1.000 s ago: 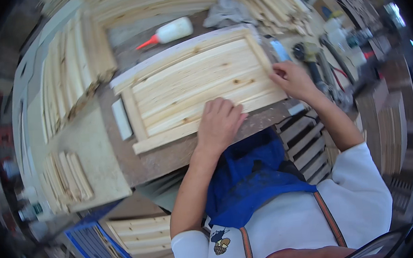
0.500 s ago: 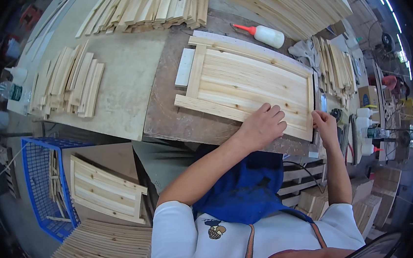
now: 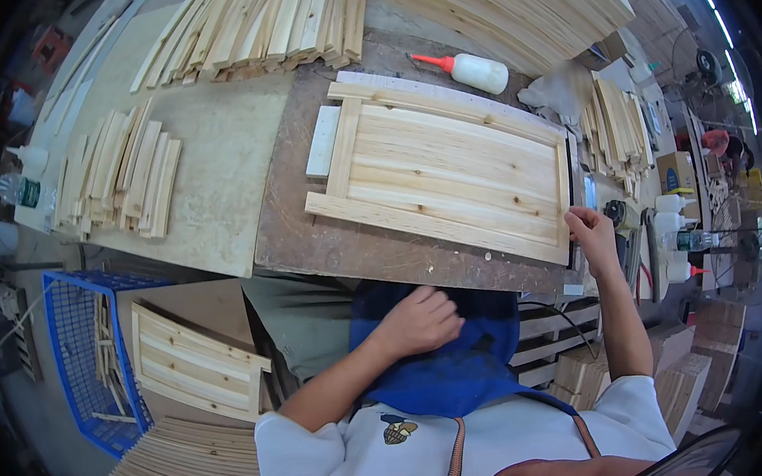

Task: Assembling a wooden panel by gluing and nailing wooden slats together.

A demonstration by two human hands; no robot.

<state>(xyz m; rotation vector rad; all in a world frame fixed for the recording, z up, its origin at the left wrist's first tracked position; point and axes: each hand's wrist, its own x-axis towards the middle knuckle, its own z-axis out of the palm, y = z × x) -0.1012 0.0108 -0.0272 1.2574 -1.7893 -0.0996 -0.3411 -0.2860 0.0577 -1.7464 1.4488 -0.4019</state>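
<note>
A pale wooden framed panel (image 3: 453, 177) lies flat on the brown worktop, its long rails jutting past the crosspiece at the left end. At its right end, my right hand (image 3: 593, 236) pinches the edge near the close corner with thumb and fingertips. My left hand (image 3: 420, 320) is off the panel, in front of the blue apron (image 3: 490, 346), with its fingers curled in; the palm side is hidden. A pale flat strip (image 3: 324, 141) sits beside the panel's left end. Beyond the panel lies a white glue bottle (image 3: 479, 73) with a red nozzle.
Wooden strips (image 3: 262, 22) are heaped at the back, with smaller piles at left (image 3: 126, 170) and right (image 3: 614, 122). Stacked boards (image 3: 506, 9) stand behind the bottle. Below left are a blue crate (image 3: 92, 354), another framed panel (image 3: 197, 358) and stacked slatted pieces (image 3: 184, 473).
My left hand has lifted off the panel's near rail and drawn back toward my body. My right hand stays at the right end. The whole view has shifted slightly.
</note>
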